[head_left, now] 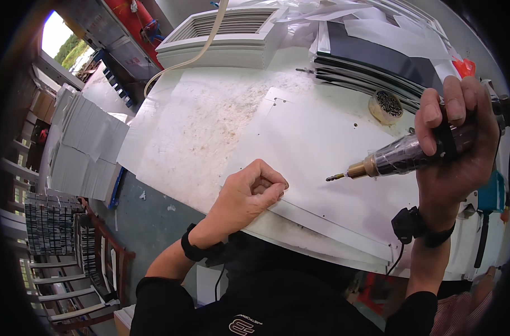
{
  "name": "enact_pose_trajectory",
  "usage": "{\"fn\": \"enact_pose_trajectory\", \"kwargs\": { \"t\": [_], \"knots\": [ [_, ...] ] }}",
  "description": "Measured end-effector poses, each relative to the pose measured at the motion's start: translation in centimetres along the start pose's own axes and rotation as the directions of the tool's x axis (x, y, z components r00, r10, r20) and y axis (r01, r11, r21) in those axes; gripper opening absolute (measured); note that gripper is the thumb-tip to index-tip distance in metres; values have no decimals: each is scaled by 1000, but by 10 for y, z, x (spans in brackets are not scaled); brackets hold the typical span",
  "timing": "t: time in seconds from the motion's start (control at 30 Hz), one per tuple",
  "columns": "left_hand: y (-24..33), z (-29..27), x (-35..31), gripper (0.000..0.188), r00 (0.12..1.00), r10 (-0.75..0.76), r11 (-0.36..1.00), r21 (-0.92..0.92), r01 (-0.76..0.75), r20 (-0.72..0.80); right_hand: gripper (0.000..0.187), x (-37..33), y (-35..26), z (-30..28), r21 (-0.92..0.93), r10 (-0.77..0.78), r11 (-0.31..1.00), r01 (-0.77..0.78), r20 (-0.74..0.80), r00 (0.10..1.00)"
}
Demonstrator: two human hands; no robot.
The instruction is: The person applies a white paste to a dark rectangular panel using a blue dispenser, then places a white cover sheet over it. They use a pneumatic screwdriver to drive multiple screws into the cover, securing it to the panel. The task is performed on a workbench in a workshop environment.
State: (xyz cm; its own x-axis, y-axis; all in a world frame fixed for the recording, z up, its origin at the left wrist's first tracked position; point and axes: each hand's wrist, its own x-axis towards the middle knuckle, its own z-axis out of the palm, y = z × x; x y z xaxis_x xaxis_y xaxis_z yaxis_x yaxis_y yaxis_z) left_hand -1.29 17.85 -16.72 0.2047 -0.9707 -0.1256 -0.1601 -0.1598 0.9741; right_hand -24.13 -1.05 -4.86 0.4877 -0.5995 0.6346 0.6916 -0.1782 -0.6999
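My right hand (462,129) is wrapped round an inline power screwdriver (397,155) with a dark body and a brass-coloured nose. Its bit points left, over a white panel (316,145) lying on the worktable. My left hand (252,193) is closed in a pinch at the panel's near left edge; whatever its fingertips hold is hidden or too small to name. Along the near edge runs a narrow white strip (333,231). Beyond the screwdriver stands a round clear tub (386,106) full of small dark screws.
Dark sheets (378,50) are stacked at the back right, beside a white louvred frame (227,33). A pale hose (201,50) crosses the back left. White panels (89,143) are piled at left. A teal tool (491,193) lies at right, near another person's hand (484,285).
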Motion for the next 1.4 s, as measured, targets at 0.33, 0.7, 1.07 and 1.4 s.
{"fn": "enact_pose_trajectory", "kwargs": {
  "t": [0.33, 0.7, 1.07, 1.4],
  "knots": [
    [-19, -20, -3, 17, 997, -31, 815, -576, 69, 76, 26, 19, 47, 54, 66, 71, 995, -70, -16, 997],
    [-25, -32, -3, 16, 994, -11, 784, -617, 74, 105, 25, 27, 63, 67, 62, 91, 994, -93, 31, 995],
    [-21, -43, 8, 16, 975, 179, 954, -218, -204, -128, 29, 47, 81, 81, -3, 47, 999, -47, 183, 982],
    [-20, -75, 54, 32, 958, 263, 935, 274, -224, -114, 34, 73, 116, 139, -271, 146, 954, -131, 39, 988]
  ]
}}
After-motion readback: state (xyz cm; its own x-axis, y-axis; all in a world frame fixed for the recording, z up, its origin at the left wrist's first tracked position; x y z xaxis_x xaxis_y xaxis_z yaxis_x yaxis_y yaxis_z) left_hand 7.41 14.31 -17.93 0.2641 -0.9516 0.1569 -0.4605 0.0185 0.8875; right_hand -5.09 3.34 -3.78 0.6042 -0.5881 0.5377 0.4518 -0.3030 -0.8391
